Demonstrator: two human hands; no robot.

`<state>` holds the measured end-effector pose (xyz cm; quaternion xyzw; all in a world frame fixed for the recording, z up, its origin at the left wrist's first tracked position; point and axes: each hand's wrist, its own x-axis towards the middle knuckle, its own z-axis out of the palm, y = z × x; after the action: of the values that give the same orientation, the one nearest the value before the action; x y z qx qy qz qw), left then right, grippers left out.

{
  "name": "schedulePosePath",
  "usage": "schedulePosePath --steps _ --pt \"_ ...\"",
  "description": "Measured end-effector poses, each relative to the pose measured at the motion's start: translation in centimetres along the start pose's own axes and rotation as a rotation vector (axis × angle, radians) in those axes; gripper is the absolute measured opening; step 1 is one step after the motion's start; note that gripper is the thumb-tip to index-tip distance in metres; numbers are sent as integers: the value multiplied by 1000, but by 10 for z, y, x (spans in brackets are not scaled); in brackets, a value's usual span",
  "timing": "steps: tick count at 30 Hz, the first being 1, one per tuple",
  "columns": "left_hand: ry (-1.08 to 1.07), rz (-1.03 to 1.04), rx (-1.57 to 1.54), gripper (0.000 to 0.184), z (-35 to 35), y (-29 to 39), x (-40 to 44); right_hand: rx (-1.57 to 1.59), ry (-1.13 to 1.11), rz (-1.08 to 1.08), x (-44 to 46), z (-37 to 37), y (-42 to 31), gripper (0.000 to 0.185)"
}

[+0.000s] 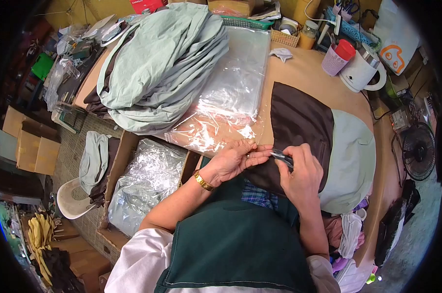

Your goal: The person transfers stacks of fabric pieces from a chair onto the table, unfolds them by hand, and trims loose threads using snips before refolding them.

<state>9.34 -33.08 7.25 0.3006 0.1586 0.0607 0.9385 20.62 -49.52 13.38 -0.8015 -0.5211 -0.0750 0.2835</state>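
Observation:
My right hand (301, 172) is closed around small dark thread snips (282, 157), whose metal tip points left. Close beside that tip is my left hand (238, 158), thumb and forefinger pinched together and other fingers reaching toward the snips. What the pinch holds, if anything, is too small to make out. Both hands are over the near left edge of a dark brown fabric piece (299, 122). It lies flat on the table and adjoins a pale green fabric part (352, 161) with a rounded outer edge.
A large heap of pale green fabric (157, 68) sits at the table's left, beside clear plastic bags (238, 68). Below, a cardboard box (114, 195) holds plastic-wrapped goods. A white kettle (360, 71) and purple basket (332, 60) stand at back right, a black fan (419, 151) farther right.

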Motion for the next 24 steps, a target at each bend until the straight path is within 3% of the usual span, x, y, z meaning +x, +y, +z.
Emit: schedulePosePath --steps 4,7,9,10,11,13,15,16,18,21,23,24 --pt "-28 12 -2 33 5 0 -1 116 43 183 8 1 8 41" --pt "150 90 76 28 -6 -3 0 67 95 242 4 36 57 40" --pt "-154 152 -158 22 -30 -1 5 36 103 236 -5 55 87 33" --pt "30 120 -152 28 -29 2 1 50 103 199 -7 57 95 29" --pt "37 164 -198 28 -28 7 -5 64 100 160 -9 59 101 26" --pt "-194 194 -323 32 -39 20 -9 35 114 162 -6 56 98 22" --pt "-173 242 -191 37 -30 27 -5 56 100 151 -5 58 99 22" --pt "56 243 210 37 -1 30 -4 57 98 152 -4 58 99 22" --pt "290 237 606 40 19 13 12 32 60 176 -1 56 96 23" --pt "191 181 969 41 2 -15 43 57 35 159 4 55 104 26" --pt "81 336 1544 39 -7 -18 56 64 9 153 11 51 112 27" --pt "65 237 1519 40 0 -11 49 73 -21 148 14 50 116 27"
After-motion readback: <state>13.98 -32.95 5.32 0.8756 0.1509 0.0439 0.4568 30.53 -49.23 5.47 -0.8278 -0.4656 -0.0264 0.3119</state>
